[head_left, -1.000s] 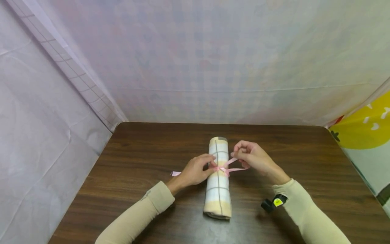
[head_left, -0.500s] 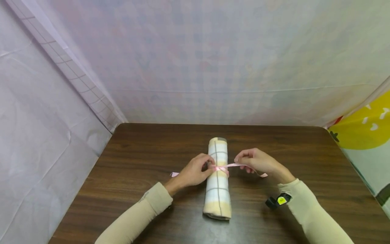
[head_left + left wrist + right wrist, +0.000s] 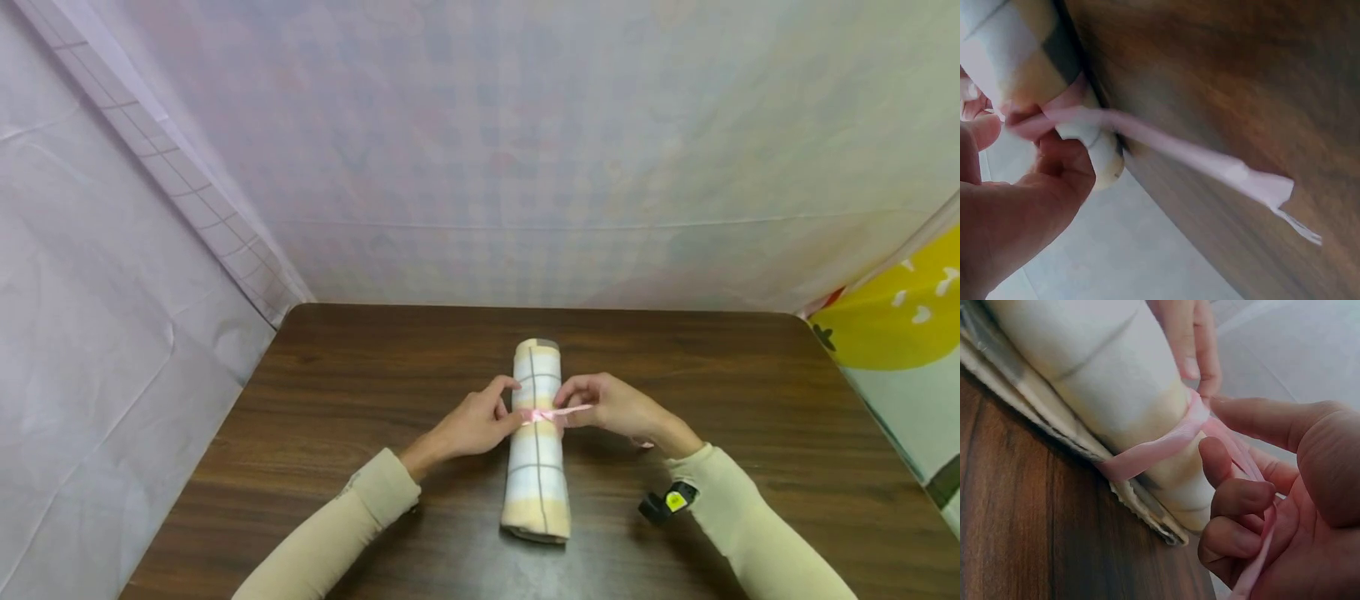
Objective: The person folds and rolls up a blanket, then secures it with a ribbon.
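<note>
A rolled checked cloth (image 3: 536,479), white and pale yellow with grey lines, lies on the dark wooden table. Pink ribbon (image 3: 1154,450) goes round its middle and crosses on top. From the left side, my left hand (image 3: 472,425) has its thumb at the crossing and pinches the ribbon there; one ribbon tail (image 3: 1197,153) trails off over the table in the left wrist view. My right hand (image 3: 618,408) is close against the roll's right side. Its curled fingers (image 3: 1241,494) hold ribbon strands that run across the palm, with the thumb tip right at the crossing.
The brown table (image 3: 360,350) ends at a pale curtain (image 3: 480,150) along the back. A white sheet (image 3: 112,333) hangs at the left. On the right is a yellow patterned cloth (image 3: 892,317). A black strap device (image 3: 667,502) sits on the right wrist.
My right hand first pulled a ribbon strand out to the right, then came back in to the crossing. My left hand stays at the crossing, its index finger lifted slightly. The roll stays put.
</note>
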Action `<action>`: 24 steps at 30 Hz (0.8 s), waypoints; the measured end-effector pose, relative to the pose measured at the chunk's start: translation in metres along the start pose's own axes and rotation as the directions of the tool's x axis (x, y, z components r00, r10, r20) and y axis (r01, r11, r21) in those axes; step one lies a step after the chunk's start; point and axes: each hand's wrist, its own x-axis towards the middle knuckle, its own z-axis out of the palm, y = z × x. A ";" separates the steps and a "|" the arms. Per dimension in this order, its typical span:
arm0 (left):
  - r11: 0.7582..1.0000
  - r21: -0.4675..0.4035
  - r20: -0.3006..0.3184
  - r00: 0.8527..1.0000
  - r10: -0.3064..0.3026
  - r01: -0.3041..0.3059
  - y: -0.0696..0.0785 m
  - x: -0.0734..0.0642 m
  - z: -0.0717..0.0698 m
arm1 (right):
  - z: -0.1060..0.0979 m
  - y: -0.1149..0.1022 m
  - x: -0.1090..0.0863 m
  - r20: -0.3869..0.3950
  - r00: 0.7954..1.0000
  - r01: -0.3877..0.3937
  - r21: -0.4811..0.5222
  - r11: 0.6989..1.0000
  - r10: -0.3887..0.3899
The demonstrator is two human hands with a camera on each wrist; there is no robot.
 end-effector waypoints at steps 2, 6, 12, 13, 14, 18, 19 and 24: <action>1.000 -0.011 0.003 1.000 0.005 -0.005 0.000 0.001 0.001 | 0.001 0.001 -0.001 0.008 1.000 0.029 -0.021 0.999 -0.029; 0.998 -0.064 -0.011 1.000 0.026 -0.027 -0.003 0.004 0.004 | 0.002 0.000 -0.003 -0.002 0.997 0.082 -0.118 0.990 -0.082; 0.985 -0.151 -0.054 0.996 0.071 -0.078 -0.007 0.005 0.006 | 0.001 -0.003 -0.006 -0.064 0.997 0.029 -0.160 0.987 -0.040; 0.983 -0.162 -0.056 0.995 0.079 -0.087 -0.008 0.005 0.006 | 0.001 -0.003 -0.006 -0.073 0.997 0.018 -0.162 0.987 -0.030; 0.980 -0.178 -0.055 0.995 0.085 -0.093 -0.008 0.005 0.006 | 0.000 -0.003 -0.006 -0.079 0.996 0.016 -0.170 0.985 -0.030; 0.968 -0.229 -0.045 0.995 0.093 -0.101 -0.009 0.004 0.005 | -0.002 -0.002 -0.006 -0.082 0.995 0.030 -0.224 0.974 -0.050; 0.967 -0.237 -0.041 0.995 0.091 -0.098 -0.009 0.004 0.005 | -0.003 -0.001 -0.006 -0.084 0.995 0.029 -0.232 0.972 -0.050; 0.962 -0.254 -0.042 0.995 0.091 -0.099 -0.011 0.002 0.001 | -0.005 0.000 -0.008 -0.084 0.996 0.010 -0.224 0.974 -0.029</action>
